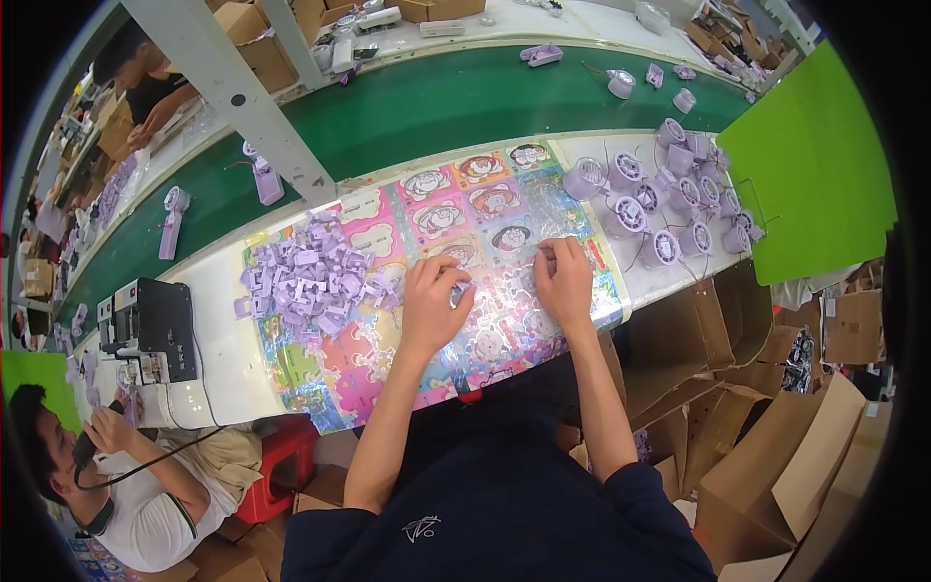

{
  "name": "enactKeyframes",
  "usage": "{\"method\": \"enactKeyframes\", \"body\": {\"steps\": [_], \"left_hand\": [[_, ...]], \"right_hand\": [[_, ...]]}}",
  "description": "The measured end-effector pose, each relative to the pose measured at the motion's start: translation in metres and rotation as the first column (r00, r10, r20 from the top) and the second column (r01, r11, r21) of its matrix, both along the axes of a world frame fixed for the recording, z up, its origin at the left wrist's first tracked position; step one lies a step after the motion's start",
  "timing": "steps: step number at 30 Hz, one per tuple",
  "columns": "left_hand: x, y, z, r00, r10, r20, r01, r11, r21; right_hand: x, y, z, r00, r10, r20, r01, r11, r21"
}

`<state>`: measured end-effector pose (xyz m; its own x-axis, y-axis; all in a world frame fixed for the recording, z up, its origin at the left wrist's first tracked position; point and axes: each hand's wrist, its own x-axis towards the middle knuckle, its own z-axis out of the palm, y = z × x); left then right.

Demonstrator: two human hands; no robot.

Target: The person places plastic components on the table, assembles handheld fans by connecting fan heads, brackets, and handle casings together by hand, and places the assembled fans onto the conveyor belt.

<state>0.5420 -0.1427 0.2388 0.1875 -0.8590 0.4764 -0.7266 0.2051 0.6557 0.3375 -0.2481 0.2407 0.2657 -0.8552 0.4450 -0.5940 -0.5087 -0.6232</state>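
Observation:
My left hand point(436, 303) is over the colourful printed sheet point(364, 378), its fingers curled and pinched around a small pale purple plastic part point(461, 289), mostly hidden by the fingers. A short way to the right, my right hand point(565, 283) hovers above the same sheet with thumb and fingertips drawn together. Whatever is between those fingertips is too small to tell. Beside my left hand lies a heap of small purple plastic parts point(308, 276). Beyond my right hand stand several round purple fan housings point(662, 247) with thin wires.
A green conveyor belt point(427, 102) runs along the far side, carrying scattered purple units. A grey metal post point(257, 107) rises at its edge. A black machine point(160, 330) stands at the left, near a seated co-worker point(145, 485). Cardboard boxes point(776, 466) crowd the lower right.

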Motion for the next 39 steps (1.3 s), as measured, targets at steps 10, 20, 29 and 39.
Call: {"method": "enactKeyframes", "body": {"steps": [10, 20, 29, 39], "left_hand": [[-0.002, 0.000, -0.002, 1.000, -0.003, 0.010, 0.003, 1.000, -0.009], [-0.001, 0.000, 0.001, 1.000, 0.006, -0.002, -0.006, 1.000, -0.007], [-0.005, -0.003, 0.004, 0.999, 0.011, 0.047, -0.011, 1.000, -0.009], [-0.002, 0.003, -0.002, 0.993, 0.118, -0.003, -0.117, 0.984, -0.131]], "right_hand": [[-0.003, -0.001, -0.003, 0.999, -0.004, -0.032, 0.002, 0.998, -0.056], [0.000, 0.003, 0.005, 0.993, -0.077, -0.085, 0.067, 0.991, -0.118], [-0.014, -0.110, 0.039, 0.888, -0.266, -0.375, 0.061, 0.877, -0.476], [0.025, -0.086, 0.072, 0.919, 0.020, -0.395, -0.148, 0.943, -0.299]]}}
